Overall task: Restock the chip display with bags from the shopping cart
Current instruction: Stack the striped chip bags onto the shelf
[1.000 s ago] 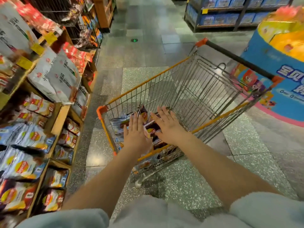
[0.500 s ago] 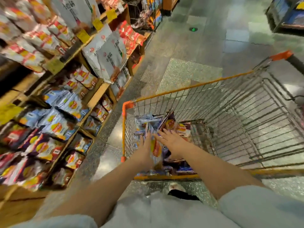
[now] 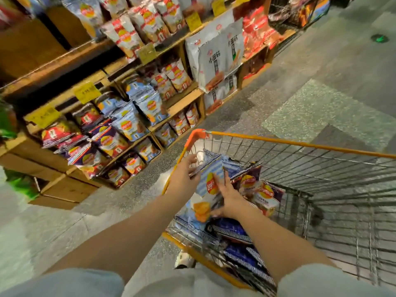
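Observation:
A wire shopping cart (image 3: pixel 300 143) with an orange rim stands in front of me, its near end filled with chip bags (image 3: pixel 257 189). Both hands hold one light blue striped chip bag (image 3: pixel 206 189) upright over the cart's left corner. My left hand (image 3: pixel 182 179) grips its upper left edge. My right hand (image 3: pixel 229 199) presses against its right side with fingers spread. The wooden chip display (image 3: pixel 128 129) stands to the left, its shelves stocked with blue, purple, red and white bags.
Yellow price tags (image 3: pixel 85 92) hang on the shelf edges. Large white snack bags (image 3: pixel 216 54) hang further along the display. Low wooden crates (image 3: pixel 64 187) sit at the display's near end. Speckled floor (image 3: pixel 321 103) stretches beyond the cart. A shoe (image 3: pixel 183 259) shows beside the cart.
Both hands took hold of the light blue bag and lifted it upright above the other bags. My view has swung left toward the display.

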Demonstrator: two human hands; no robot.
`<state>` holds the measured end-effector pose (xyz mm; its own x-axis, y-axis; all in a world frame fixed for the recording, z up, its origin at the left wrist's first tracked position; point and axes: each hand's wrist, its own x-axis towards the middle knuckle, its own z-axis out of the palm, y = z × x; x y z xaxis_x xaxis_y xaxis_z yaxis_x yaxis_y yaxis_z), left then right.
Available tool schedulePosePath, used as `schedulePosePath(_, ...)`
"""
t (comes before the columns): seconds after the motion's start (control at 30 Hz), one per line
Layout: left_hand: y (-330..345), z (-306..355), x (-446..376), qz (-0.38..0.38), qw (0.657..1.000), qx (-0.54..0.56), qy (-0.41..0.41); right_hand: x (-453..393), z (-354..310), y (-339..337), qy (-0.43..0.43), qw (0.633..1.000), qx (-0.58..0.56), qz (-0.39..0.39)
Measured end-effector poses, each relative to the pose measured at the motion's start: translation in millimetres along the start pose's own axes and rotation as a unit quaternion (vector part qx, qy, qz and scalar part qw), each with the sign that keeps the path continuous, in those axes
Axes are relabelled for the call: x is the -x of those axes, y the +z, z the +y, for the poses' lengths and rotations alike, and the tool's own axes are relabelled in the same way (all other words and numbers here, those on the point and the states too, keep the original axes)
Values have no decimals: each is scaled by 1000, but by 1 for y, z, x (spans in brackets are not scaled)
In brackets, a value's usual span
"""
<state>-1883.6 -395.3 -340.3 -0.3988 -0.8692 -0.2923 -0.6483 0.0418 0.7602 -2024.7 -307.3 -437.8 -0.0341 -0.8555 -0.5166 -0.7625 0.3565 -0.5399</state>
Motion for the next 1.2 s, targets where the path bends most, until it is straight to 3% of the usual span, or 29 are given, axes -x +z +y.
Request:
schedulePosePath(0.1, 17, 3, 7, 63, 991, 104, -58, -13, 6, 8, -17, 995, -95, -4)
schedulePosePath(0.2, 33, -15, 23, 108, 992, 4, -68, -24, 3, 13, -3, 983, -183, 7)
schedulePosePath(0.47, 58, -64, 35, -48, 961, -181, -202, -41, 11, 11, 13, 968, -249, -21)
schedulePosePath(0.73, 60, -80, 14, -47, 968, -219, -113, -38, 5, 9, 32, 956, -291, -33)
schedulePosePath(0.97, 47, -61, 22, -79, 972, -203, -84, -11, -8, -5, 18, 944, -329, 18)
schedulePosePath(1.2, 29, -37, 33, -74, 967, -243, 13, 22, -21, -11, 8, 917, -385, 107)
